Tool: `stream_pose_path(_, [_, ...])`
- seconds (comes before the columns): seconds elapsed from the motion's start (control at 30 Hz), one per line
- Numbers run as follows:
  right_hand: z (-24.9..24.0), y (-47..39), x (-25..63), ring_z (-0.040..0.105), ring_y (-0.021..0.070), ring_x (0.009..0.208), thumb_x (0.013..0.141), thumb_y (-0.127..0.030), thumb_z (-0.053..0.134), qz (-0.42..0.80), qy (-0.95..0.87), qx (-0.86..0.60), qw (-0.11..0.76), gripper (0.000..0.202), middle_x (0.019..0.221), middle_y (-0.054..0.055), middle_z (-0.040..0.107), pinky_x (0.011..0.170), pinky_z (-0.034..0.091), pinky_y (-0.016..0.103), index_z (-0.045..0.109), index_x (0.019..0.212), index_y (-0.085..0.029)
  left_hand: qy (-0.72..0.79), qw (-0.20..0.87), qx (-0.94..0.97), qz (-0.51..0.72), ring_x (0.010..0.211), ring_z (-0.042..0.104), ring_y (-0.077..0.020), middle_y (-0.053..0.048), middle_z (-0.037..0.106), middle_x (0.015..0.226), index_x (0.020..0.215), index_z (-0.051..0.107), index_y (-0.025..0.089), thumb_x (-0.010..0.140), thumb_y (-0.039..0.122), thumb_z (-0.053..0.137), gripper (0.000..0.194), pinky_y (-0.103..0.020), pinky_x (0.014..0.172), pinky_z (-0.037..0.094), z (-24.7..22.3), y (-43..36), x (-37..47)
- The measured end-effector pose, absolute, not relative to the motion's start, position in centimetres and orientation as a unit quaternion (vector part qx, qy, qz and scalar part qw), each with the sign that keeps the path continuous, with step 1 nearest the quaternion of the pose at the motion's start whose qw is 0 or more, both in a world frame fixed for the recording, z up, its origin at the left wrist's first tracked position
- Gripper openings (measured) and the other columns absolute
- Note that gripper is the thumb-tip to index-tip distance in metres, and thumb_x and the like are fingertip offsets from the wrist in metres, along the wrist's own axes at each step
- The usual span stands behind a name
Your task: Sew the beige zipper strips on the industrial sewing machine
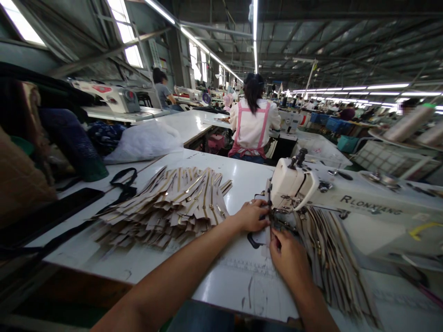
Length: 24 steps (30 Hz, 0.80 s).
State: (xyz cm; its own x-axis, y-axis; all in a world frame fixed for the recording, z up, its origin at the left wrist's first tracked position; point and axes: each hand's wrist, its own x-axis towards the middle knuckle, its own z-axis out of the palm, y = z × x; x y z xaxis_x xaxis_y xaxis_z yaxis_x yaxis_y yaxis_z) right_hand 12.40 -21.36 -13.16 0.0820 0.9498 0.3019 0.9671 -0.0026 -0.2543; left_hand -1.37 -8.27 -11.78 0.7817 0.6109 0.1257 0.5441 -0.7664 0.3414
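A white sewing machine (pixel 346 196) stands at the right, its needle end over the table. My left hand (pixel 254 216) lies beside the needle area, fingers bent down on a narrow light strip (pixel 267 237). Just in front of it, my right hand (pixel 285 246) pinches the same strip near its edge. The strip runs away from me under the left side of the machine head. A broad pile of beige zippers (pixel 173 203) with gold teeth is spread left of my hands. More zippers (pixel 328 253) lie in a long bundle right of my right hand, partly beneath the machine arm.
A black strap (pixel 124 184) and a dark flat object (pixel 51 216) lie at the left, near a white plastic bag (pixel 145 140). Scissors (pixel 420 283) rest at the far right. Thread cones (pixel 410 122) stand behind the machine. A person (pixel 254 120) sits ahead, back turned.
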Motion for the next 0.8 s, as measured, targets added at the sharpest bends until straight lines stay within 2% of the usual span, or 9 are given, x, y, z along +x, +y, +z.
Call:
stream_pose_path(0.2, [-13.6,-21.3,12.4,0.069,0.0218,0.080,0.088,-0.016,0.046,-0.040,-0.681,-0.706,0.192,0.032,0.096,0.010,0.071,0.066,0.049,0.029,0.069,0.110,-0.018,0.317,0.138,0.930,0.128,0.119,0.049,-0.0301,-0.009,0.049,0.132,0.116,0.058,0.022,0.086,0.041,0.060,0.036,-0.045,0.100,0.043,-11.3,-8.8,-1.1])
stream_pose_path(0.33, [-13.7,-21.3,12.6,0.068,0.0213,0.080,0.089,-0.017,0.044,-0.039,-0.685,-0.695,0.216,0.032,0.095,0.009,0.071,0.067,0.048,0.029,0.068,0.109,-0.018,0.355,0.121,0.917,0.133,0.102,0.057,-0.0273,-0.010,0.058,0.109,0.106,0.059,0.017,0.080,0.040,0.069,0.036,-0.038,0.090,0.048,-10.3,-9.4,-1.2])
stream_pose_path(0.4, [-13.8,-21.4,12.8,0.067,0.0218,0.080,0.088,-0.017,0.043,-0.030,-0.688,-0.687,0.235,0.032,0.092,0.009,0.070,0.068,0.048,0.030,0.068,0.107,-0.017,0.319,0.156,0.928,0.114,0.092,0.060,-0.0238,-0.007,0.060,0.099,0.100,0.063,0.018,0.078,0.038,0.073,0.032,-0.032,0.081,0.049,-9.9,-9.6,-1.4])
stream_pose_path(0.47, [-14.0,-21.4,13.1,0.065,0.0215,0.078,0.085,-0.017,0.044,-0.018,-0.690,-0.676,0.257,0.031,0.088,0.008,0.068,0.070,0.047,0.030,0.068,0.106,-0.015,0.244,0.208,0.941,0.105,0.084,0.061,-0.0188,-0.004,0.061,0.097,0.101,0.066,0.020,0.079,0.031,0.073,0.026,-0.026,0.076,0.049,-9.9,-9.5,-1.5])
stream_pose_path(0.57, [-14.3,-21.5,13.5,0.063,0.0198,0.074,0.081,-0.017,0.047,-0.001,-0.690,-0.662,0.292,0.029,0.080,0.006,0.065,0.072,0.046,0.030,0.066,0.102,-0.014,0.168,0.245,0.947,0.124,0.083,0.061,-0.0158,-0.003,0.062,0.097,0.106,0.069,0.021,0.082,0.020,0.070,0.024,-0.023,0.076,0.048,-10.4,-9.1,-1.5])
stream_pose_path(0.8, [-14.2,-21.7,13.8,0.057,0.0165,0.064,0.077,-0.020,0.050,0.021,-0.694,-0.645,0.320,0.011,0.069,0.001,0.058,0.063,0.040,0.028,0.060,0.082,-0.019,0.139,0.253,0.947,0.138,0.083,0.060,-0.0162,-0.003,0.062,0.090,0.100,0.073,0.020,0.081,0.016,0.070,0.019,-0.023,0.075,0.048,-11.3,-8.6,-1.3])
